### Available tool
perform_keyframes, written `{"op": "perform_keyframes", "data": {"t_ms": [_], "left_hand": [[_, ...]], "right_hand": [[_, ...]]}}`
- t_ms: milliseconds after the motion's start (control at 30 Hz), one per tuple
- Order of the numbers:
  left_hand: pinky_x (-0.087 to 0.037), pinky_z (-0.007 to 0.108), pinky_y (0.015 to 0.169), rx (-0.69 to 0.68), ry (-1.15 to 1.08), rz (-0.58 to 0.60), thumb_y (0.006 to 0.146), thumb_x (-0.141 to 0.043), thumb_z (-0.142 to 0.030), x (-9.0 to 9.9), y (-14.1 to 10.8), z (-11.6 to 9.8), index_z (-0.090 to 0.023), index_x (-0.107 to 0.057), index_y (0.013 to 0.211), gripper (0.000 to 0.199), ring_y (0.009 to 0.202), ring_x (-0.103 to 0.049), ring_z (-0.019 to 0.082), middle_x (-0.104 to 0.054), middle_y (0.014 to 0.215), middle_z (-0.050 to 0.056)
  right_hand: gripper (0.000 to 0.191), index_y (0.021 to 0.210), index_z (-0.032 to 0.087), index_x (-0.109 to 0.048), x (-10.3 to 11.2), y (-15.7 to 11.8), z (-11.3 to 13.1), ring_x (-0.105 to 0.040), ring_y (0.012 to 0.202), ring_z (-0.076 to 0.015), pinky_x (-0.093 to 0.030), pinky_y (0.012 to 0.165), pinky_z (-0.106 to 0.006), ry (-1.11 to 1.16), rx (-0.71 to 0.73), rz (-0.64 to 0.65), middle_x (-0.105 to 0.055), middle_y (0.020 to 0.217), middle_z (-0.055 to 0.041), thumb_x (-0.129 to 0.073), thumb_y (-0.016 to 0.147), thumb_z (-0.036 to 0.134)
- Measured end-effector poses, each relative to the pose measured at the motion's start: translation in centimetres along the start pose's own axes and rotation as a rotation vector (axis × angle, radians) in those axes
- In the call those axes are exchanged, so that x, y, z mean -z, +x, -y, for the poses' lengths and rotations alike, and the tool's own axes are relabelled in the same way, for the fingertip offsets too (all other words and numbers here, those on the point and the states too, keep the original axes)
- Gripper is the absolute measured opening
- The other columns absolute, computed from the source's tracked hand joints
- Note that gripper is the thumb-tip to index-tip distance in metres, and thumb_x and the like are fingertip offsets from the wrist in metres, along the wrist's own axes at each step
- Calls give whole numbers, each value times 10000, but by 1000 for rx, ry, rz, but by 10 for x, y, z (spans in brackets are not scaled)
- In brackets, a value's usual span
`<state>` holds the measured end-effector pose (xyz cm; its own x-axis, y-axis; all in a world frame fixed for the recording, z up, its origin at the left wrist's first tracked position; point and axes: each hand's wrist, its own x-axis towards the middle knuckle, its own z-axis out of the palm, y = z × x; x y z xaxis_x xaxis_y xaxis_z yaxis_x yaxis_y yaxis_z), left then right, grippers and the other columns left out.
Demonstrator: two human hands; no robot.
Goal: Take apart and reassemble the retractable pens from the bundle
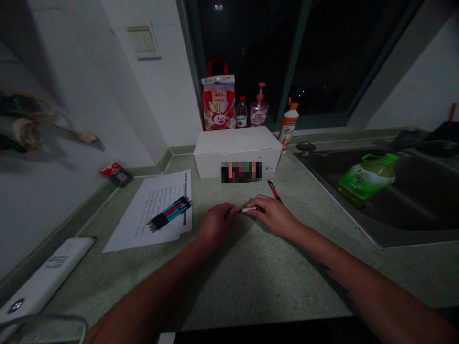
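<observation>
Over the middle of the counter, my left hand (217, 222) and my right hand (274, 214) meet at a slim pen (248, 209). Its white middle shows between my fingertips, with dark parts towards each hand. My left fingers pinch the left end; the right ones close round the other end. Whether the pen is whole or in parts I cannot tell. Just beyond my right hand lies a red and black pen (274, 190). Left of my hands, several blue, red and black pens (168, 215) lie bunched on printed sheets of paper (134, 222).
A white box (236, 145) stands behind my hands, with a blurred dark item (241, 172) before it. Bottles and a red bag (218, 102) line the window. On the right is a sink (322, 184) holding a green-labelled jug (369, 177). A white device (50, 274) lies front left.
</observation>
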<state>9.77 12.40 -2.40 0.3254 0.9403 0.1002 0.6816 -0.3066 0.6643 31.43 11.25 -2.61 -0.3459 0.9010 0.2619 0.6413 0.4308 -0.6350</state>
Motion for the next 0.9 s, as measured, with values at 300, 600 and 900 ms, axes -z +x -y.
{"op": "perform_keyframes", "data": {"t_ms": [300, 600, 900], "left_hand": [[-505, 316, 893, -132, -57, 23, 948, -642, -213, -5, 2, 8, -200, -750, 1128, 210, 996, -701, 221, -776, 1093, 62], [-483, 321, 833, -43, 35, -44, 1027, -513, -267, 5, 5, 6, -188, -774, 995, 275, 926, -693, 225, -780, 994, 59], [-474, 308, 803, 19, 47, -116, 1005, -545, -270, 6, 6, 8, -201, -766, 983, 233, 884, -695, 214, -787, 987, 47]], "right_hand": [[120, 1053, 235, -718, 1, -2, 2, -658, 992, -214, -491, 864, -340, -52, 80, -65, -706, 1019, -47, -657, 984, 157], [190, 1138, 213, -720, 8, 1, -11, -657, 1062, -249, -497, 927, -384, -238, 17, -68, -723, 1096, -80, -553, 1052, 190], [221, 1110, 248, -777, -3, 0, -3, -614, 1007, -270, -472, 907, -422, -537, 213, 66, -686, 1024, -80, -648, 984, 119]]}}
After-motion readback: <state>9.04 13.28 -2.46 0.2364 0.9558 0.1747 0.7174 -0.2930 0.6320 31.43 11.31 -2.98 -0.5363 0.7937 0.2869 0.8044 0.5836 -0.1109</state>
